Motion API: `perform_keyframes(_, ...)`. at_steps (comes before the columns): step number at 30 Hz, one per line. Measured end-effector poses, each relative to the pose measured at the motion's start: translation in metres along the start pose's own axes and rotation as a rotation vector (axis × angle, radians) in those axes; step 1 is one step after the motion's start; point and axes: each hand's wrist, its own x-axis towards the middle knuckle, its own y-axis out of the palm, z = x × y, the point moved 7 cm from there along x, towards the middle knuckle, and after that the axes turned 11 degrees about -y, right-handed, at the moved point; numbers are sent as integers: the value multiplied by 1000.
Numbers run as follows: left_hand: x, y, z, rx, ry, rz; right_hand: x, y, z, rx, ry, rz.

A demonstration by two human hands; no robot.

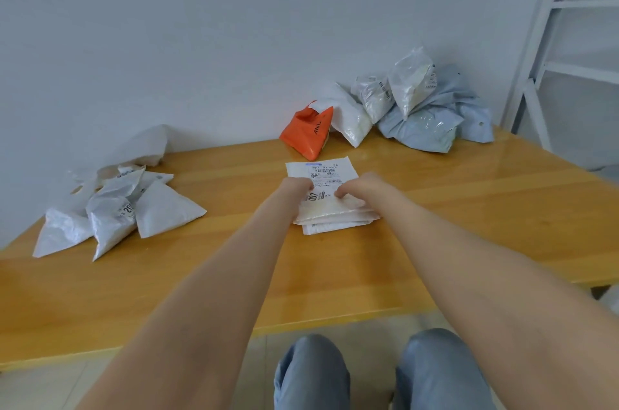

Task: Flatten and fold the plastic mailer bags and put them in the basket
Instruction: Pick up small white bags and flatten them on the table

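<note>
Mailer bag [323, 171], white with a printed shipping label facing up, is lying flat near the middle of the wooden bench [469, 208], its near part doubled over into several layers. Both hands are resting on it. The left hand [297, 188] is gripping the bag's left side at the fold with curled fingers. The right hand [356, 189] is pinching the folded layer just beside it, fingers curled down onto the plastic. The two hands are sitting close together, with a strip of label showing between them. On the left of the bench, a cluster of white bags folded into triangles [160, 208] is lying well apart from the hands, with looser white bags behind it by the wall [201, 24]. At the back right, an orange bag [308, 135] is standing tilted, touching a heap of crumpled white and pale blue bags [418, 108] that is leaning against the wall. A white metal rack [549, 41] is standing beyond the bench's right end. The person's knees [311, 372], in blue jeans, are showing below the bench's near edge.
</note>
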Motion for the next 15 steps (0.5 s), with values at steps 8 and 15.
perform_keyframes(8,9,-3,4,-41,19,25,-2,14,0,56,36,124)
perform_keyframes(15,15,-37,12,-105,82,-65,1,34,9,250,23,114)
